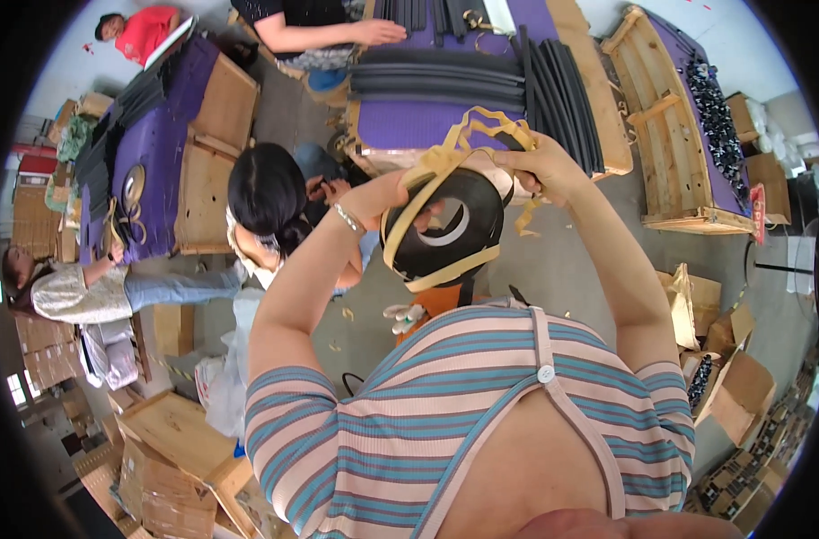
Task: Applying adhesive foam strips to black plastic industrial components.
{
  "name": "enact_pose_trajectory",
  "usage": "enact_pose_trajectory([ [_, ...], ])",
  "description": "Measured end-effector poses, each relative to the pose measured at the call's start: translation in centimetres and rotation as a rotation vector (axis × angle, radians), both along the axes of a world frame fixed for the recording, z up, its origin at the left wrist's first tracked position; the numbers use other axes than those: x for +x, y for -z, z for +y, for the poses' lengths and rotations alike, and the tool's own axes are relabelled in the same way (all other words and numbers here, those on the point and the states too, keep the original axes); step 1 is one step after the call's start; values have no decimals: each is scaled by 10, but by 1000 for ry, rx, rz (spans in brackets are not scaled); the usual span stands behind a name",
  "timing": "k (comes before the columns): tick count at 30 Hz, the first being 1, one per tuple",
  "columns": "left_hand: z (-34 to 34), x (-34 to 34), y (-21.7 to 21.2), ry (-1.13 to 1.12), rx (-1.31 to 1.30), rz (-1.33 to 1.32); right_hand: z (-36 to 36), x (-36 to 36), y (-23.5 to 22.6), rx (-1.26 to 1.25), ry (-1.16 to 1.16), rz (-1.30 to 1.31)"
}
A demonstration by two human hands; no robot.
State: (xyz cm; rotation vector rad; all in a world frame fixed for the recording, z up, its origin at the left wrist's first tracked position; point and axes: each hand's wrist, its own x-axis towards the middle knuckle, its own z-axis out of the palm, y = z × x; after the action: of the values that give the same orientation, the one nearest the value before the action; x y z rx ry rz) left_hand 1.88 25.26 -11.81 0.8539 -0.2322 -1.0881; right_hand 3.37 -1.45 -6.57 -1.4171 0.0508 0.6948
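In front of my chest I hold up a large roll of black tape [427, 258] with a white inner core. A yellow backing strip [438, 160] is wound loosely around it and rises in crinkled loops above it. My left hand [378, 199] grips the roll from its left side, and fingertips show through the hole in the core. At the upper right of the roll, my right hand [549, 167] is closed on the yellow strip, its fingertips partly hidden. A loose end of the strip dangles below that hand.
Black foam strips [441, 76] lie in rows on a purple-topped table [391, 126] ahead. A co-worker sits low at my left [266, 184]; another stands beyond the table. Wooden-framed tables stand left and right. Open cardboard boxes [742, 386] are at the lower right.
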Motion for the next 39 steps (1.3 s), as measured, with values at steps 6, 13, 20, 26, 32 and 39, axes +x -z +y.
enact_pose_trajectory([
  [6,-12,-30,-11,-56,155,145,-4,-13,16,72,-16,108],
  [13,-5,-51,4,-76,213,199,-10,-58,76,79,-12,251],
  [20,-23,-67,23,90,494,-199,-8,-78,96,134,35,385],
  [26,-40,-81,50,328,673,-428,-10,-88,102,114,35,437],
  [32,-43,-75,68,458,827,-392,-9,-88,109,146,61,446],
  [39,-36,-31,45,191,696,-179,-13,-60,121,163,133,401],
])
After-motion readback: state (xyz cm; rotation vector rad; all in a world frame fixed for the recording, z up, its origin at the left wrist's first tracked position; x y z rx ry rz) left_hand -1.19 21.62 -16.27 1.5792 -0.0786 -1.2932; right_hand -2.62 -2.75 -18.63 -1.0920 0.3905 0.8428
